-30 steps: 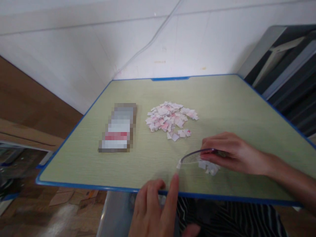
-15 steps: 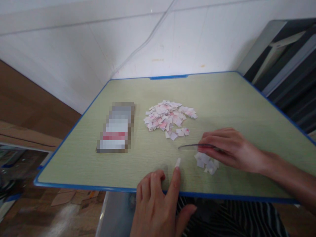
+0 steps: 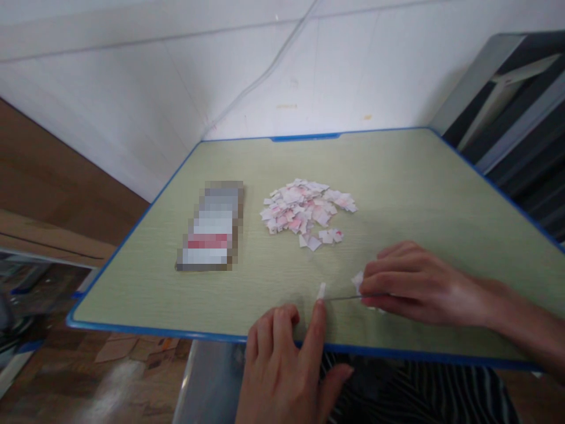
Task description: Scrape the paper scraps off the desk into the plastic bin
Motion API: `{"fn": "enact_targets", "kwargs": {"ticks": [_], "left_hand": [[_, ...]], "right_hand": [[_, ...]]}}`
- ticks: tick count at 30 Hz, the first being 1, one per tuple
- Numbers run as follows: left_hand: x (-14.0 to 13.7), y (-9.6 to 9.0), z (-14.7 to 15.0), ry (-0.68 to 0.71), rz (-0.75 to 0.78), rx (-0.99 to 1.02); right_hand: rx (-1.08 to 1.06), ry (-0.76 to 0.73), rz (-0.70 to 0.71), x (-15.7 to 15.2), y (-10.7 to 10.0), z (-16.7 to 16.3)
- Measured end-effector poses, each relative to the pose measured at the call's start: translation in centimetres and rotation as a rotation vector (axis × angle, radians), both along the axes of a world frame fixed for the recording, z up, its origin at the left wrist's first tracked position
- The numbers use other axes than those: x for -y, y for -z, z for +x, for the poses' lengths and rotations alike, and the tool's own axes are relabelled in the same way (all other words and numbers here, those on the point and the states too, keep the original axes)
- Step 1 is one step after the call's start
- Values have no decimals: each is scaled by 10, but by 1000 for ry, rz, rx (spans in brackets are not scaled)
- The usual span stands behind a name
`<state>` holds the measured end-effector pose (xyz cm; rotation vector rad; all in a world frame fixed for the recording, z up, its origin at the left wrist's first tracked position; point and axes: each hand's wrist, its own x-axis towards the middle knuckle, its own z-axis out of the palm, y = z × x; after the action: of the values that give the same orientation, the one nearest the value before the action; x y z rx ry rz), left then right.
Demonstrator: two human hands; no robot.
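My left hand (image 3: 282, 359) rests at the table's front edge, its index finger stretched out and pressing the lower end of a small white paper strip (image 3: 322, 290). The thumb is spread and the other fingers are slightly bent. My right hand (image 3: 412, 285) pinches thin metal tweezers (image 3: 342, 298), whose tip reaches the strip right at my left fingertip. Beneath the right hand lies a small pile of white paper scraps (image 3: 358, 281), mostly hidden. Farther back is a larger heap of white and pink paper scraps (image 3: 304, 206), with several loose scraps (image 3: 311, 241) in front.
A blurred-out flat rectangular thing (image 3: 209, 227) lies on the left of the pale green table (image 3: 410, 176), which has a blue rim. A white wall (image 3: 247, 65) with a cable stands behind. Cardboard (image 3: 57, 171) is at the left, a dark metal frame (image 3: 507, 100) at the right.
My right hand has moved down toward me, bringing the tweezers' tip to the strip and covering the small pile. My left hand stays on the strip. The view has shifted slightly.
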<state>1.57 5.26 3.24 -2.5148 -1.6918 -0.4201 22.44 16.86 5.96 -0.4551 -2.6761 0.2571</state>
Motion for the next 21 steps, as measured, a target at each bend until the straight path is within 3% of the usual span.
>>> {"fn": "enact_targets", "kwargs": {"ticks": [5, 10, 14, 17, 21], "left_hand": [[-1, 0, 0, 8, -11, 4], [-1, -1, 0, 12, -20, 5], [-1, 0, 3, 8, -38, 30], [-1, 0, 4, 3, -51, 49], [9, -3, -7, 27, -3, 103]], "right_hand": [[-41, 105, 106, 0, -1, 2], [-37, 54, 90, 1, -1, 2], [-22, 185, 77, -4, -2, 3], [-85, 201, -1, -6, -5, 4], [-75, 75, -166, -4, -11, 6]]}}
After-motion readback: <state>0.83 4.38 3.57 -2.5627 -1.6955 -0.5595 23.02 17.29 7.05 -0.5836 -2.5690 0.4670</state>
